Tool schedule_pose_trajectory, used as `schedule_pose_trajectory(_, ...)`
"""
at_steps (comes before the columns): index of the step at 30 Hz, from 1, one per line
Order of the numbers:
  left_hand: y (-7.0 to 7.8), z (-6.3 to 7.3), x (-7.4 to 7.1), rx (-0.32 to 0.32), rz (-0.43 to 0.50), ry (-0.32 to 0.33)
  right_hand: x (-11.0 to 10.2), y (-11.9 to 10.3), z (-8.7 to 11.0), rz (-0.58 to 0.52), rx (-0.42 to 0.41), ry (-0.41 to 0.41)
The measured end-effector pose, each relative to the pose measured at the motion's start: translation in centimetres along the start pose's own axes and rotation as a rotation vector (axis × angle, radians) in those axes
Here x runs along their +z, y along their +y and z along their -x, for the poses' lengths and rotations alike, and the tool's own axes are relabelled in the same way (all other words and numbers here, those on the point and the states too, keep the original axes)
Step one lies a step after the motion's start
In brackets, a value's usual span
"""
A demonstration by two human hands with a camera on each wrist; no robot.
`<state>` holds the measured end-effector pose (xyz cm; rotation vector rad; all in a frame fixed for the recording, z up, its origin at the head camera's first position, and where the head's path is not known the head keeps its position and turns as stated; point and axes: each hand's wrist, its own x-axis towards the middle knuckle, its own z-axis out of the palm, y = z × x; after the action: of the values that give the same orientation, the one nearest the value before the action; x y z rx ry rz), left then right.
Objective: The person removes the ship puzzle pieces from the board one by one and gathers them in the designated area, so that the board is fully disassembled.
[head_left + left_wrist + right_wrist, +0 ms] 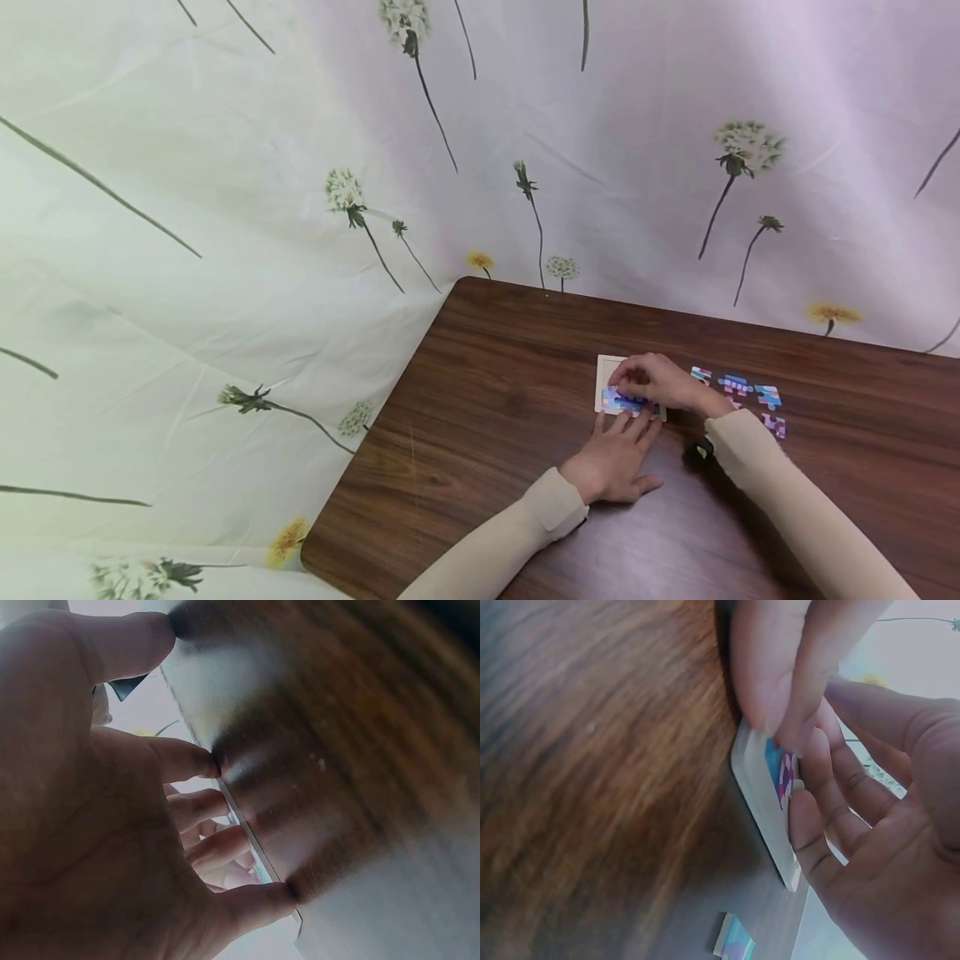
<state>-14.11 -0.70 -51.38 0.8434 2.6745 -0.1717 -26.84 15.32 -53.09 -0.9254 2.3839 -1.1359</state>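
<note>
A pale, square puzzle tray (600, 385) lies on the brown table. Blue and purple jigsaw pieces (617, 402) fill its near part. Over the tray, my right hand (658, 382) has its fingers curled, pinching a small puzzle piece (799, 784) whose pale edge shows between thumb and fingers; most of it is hidden. My left hand (613, 461) is spread on the table along the tray's near side. Its fingertips (281, 894) press at the tray's edge, some of them over the rim.
Right of the tray lie several loose jigsaw pieces (736, 384), partly behind the right wrist. A dark round item (702, 450) sits under the right cuff. The wooden table (450, 392) ends at a flower-printed cloth (645, 183) behind and on the left.
</note>
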Motion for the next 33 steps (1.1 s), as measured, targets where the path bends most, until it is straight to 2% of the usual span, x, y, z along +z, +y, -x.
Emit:
schedule_pose_trajectory(18, 0.3, 0.0, -0.2, -0.001, 0.008, -0.003, 0.0, 0.6, 0.5, -0.049, 0.004, 0.068)
schedule_pose_trajectory(23, 0.4, 0.0, -0.1, 0.003, 0.018, 0.0, -0.1, 0.7, 0.8, -0.062, 0.009, 0.108)
schedule_pose_trajectory(33, 0.2, 0.0, 0.0, -0.008, 0.021, 0.008, -1.9, 0.6, 2.5, -0.057, 0.03, 0.205)
